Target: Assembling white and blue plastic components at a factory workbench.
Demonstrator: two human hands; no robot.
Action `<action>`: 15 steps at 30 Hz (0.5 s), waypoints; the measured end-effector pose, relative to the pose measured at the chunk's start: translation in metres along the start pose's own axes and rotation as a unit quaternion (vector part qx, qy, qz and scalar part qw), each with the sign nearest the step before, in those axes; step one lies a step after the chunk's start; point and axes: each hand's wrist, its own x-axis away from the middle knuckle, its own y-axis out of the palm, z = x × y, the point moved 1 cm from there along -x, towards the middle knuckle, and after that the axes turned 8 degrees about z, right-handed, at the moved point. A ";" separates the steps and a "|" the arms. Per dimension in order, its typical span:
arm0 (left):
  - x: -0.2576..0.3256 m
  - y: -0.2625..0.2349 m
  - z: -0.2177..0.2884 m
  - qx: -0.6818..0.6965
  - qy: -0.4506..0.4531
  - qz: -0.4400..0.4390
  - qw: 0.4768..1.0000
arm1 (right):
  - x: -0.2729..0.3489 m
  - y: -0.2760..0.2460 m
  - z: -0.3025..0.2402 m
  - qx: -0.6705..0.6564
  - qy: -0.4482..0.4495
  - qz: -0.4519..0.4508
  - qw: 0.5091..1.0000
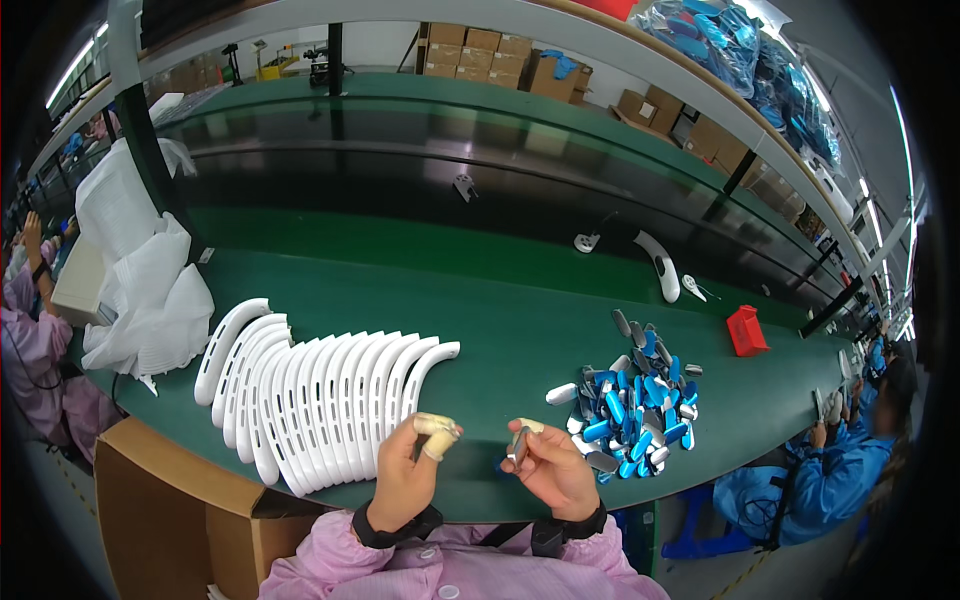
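Note:
My right hand (560, 474) pinches a small grey oval cover (517, 446) between thumb and fingertips, above the table's near edge. My left hand (405, 478) is close by on the left, its thumb and forefinger curled together in pale finger cots; whatever lies between them is too small to make out. To the right spreads a loose pile of small oval covers (617, 407), some blue and some silver-grey. Left of my hands, curved white slotted housings (330, 400) lie side by side in a row on the green table.
An open cardboard box (150, 510) stands at the near left, below white foam wrapping (150, 270). A red bin (746, 331), a white curved handle (660, 266) and a small white part (692, 288) lie farther right. Co-workers sit at both sides. A shelf beam crosses overhead.

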 end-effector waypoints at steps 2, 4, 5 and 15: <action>-0.005 -0.002 0.001 -0.210 0.053 0.004 0.976 | 0.004 0.000 -0.006 0.008 -0.025 -0.005 1.000; -0.003 -0.003 0.009 -0.433 0.130 0.018 0.892 | 0.006 0.000 -0.010 0.024 -0.045 0.000 0.999; -0.003 -0.002 0.006 -0.469 0.132 0.011 0.873 | 0.006 0.001 -0.012 0.032 -0.055 0.002 0.998; 0.004 0.007 -0.002 -0.420 0.082 -0.068 0.901 | 0.006 0.020 -0.025 0.304 -0.186 0.083 0.931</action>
